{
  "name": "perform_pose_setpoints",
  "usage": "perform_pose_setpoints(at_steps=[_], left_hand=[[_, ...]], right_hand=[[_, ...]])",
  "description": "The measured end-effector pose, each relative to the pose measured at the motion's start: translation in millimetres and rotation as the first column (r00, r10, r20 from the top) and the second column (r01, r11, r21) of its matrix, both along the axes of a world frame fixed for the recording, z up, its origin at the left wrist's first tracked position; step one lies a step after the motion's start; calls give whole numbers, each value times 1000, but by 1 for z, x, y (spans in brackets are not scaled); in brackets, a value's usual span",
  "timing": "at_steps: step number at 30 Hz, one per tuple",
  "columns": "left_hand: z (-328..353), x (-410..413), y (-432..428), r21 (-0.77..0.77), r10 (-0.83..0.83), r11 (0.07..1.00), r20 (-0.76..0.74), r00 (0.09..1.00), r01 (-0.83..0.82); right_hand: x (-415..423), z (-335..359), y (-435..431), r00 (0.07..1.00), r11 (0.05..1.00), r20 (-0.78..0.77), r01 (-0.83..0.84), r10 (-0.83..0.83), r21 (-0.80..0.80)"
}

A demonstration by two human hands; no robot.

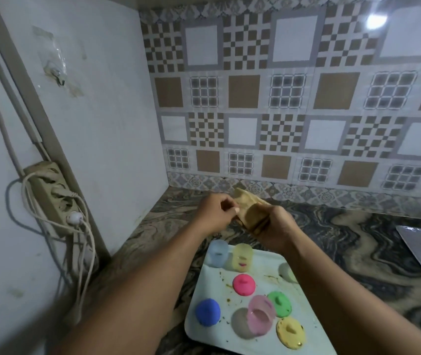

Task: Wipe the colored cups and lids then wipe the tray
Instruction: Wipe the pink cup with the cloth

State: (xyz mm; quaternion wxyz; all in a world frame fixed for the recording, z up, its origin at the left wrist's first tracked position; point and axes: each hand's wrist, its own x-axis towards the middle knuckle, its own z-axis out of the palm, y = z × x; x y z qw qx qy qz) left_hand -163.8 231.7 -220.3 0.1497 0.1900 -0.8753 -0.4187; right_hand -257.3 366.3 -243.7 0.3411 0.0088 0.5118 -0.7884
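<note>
Stained tray (213, 278) of cups (260, 317) and lids (244, 284) sits below the fingers (230, 210); left hand (214, 213) and right hand (276, 231) pinch a tan cloth (249, 206), likely folding it to wipe.

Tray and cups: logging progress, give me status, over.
Left hand and right hand both grip the cloth, beyond the tray. Cups and lids sit on it, stains showing. Nothing blocks the tray.

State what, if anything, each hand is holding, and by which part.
Both hold one tan cloth. The left hand pinches its left edge; the right hand grips its bunched lower right part.
</note>
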Motion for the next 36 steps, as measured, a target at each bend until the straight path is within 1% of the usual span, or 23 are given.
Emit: perform_pose_setpoints(at_steps=[1,2,4,7,8,10,11,12,14,15,17,19,21,22,24,27,29,30,31,32,33,35,36], left_hand=[[-3,-2,3,11,28,1000,-7,1000,-28],[-6,-5,4,37,57,998,-9,998,-57],[-14,-8,5,100,78,992,48,996,-82],[-36,-8,3,163,-9,986,196,981,-24],[-44,-6,4,185,-47,983,222,974,5],[-59,1,10,219,-91,975,229,969,40],[-66,2,13,220,-86,975,219,972,37],[-74,4,18,223,-83,974,212,974,35],[-89,8,27,202,-111,977,240,964,62],[-95,11,31,168,-153,980,272,950,110],[-108,18,41,60,-275,960,353,894,272],[-116,26,59,-81,-357,897,448,819,435],[-125,30,76,-230,-358,812,529,769,536],[-129,32,84,-300,-341,773,547,765,559],[-133,33,95,-400,-329,724,516,791,562],[-133,32,96,-409,-334,727,492,804,552],[-136,33,91,-444,-321,707,491,810,550],[-140,34,88,-471,-313,695,481,819,543],[-144,35,83,-488,-302,697,465,832,525],[-148,37,78,-484,-289,725,432,854,490],[-149,38,73,-439,-271,789,380,884,430],[-147,38,66,-248,-229,924,256,939,293],[-144,38,64,-159,-212,956,206,955,246]], right_hand=[[-5,-8,3,1000,1000,-7,-5,6,17],[-4,-8,7,1000,997,-14,-21,22,80],[0,-7,16,996,988,-19,-80,83,134],[1,-10,33,991,980,-18,-126,130,152],[1,-14,39,990,974,0,-136,138,179],[4,-20,51,988,955,9,-154,157,254],[4,-22,56,987,939,3,-154,161,309],[4,-26,62,988,917,-9,-138,153,373],[2,-35,75,993,888,-36,-84,112,452],[0,-39,82,995,880,-47,-55,87,472],[-2,-46,94,998,881,-52,-12,42,472],[-3,-54,107,999,890,-47,20,1,456],[-1,-66,117,999,908,-23,30,-22,418],[0,-73,121,1000,914,-11,29,-27,404],[8,-87,128,1000,922,-3,21,-21,388],[28,-96,132,998,934,-55,20,-1,357],[41,-101,131,992,945,-123,15,27,326],[46,-103,130,985,942,-172,28,31,334],[51,-105,127,974,935,-224,46,36,351],[55,-107,125,959,927,-280,68,41,369],[60,-108,121,935,919,-351,95,49,382],[74,-113,108,856,900,-507,138,101,413],[83,-115,101,807,899,-573,139,139,415]])
